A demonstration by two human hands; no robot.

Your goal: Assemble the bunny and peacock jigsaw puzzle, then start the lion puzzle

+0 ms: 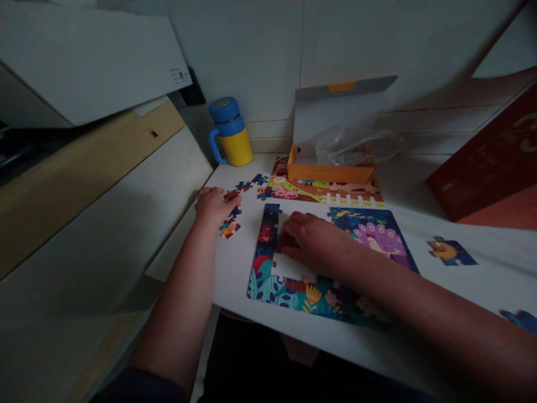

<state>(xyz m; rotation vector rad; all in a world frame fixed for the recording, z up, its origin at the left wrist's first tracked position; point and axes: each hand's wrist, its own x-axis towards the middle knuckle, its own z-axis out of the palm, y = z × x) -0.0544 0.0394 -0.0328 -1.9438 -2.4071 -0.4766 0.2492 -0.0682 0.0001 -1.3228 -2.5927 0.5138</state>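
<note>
A partly assembled jigsaw puzzle (312, 296) lies on the table, its left column and bottom row joined and a purple peacock section (377, 235) at its upper right. My right hand (312, 238) is over its middle, fingers curled down by the inner edge of the left column; whatever the fingertips hold is hidden. On the left, my left hand (212, 206) rests at a group of loose pieces, thumb apart from the fingers. A dark red puzzle piece (230, 195) shows beside it, and an orange-and-blue puzzle piece (230, 228) lies just below.
Behind the puzzle, an open orange box (331, 172) with clear plastic (356, 148) stands on a colourful farm picture (289, 190). A blue-and-yellow mug (235, 137) is at the back left. Single pieces (452, 252) lie right. A large red box (490, 151) leans at far right.
</note>
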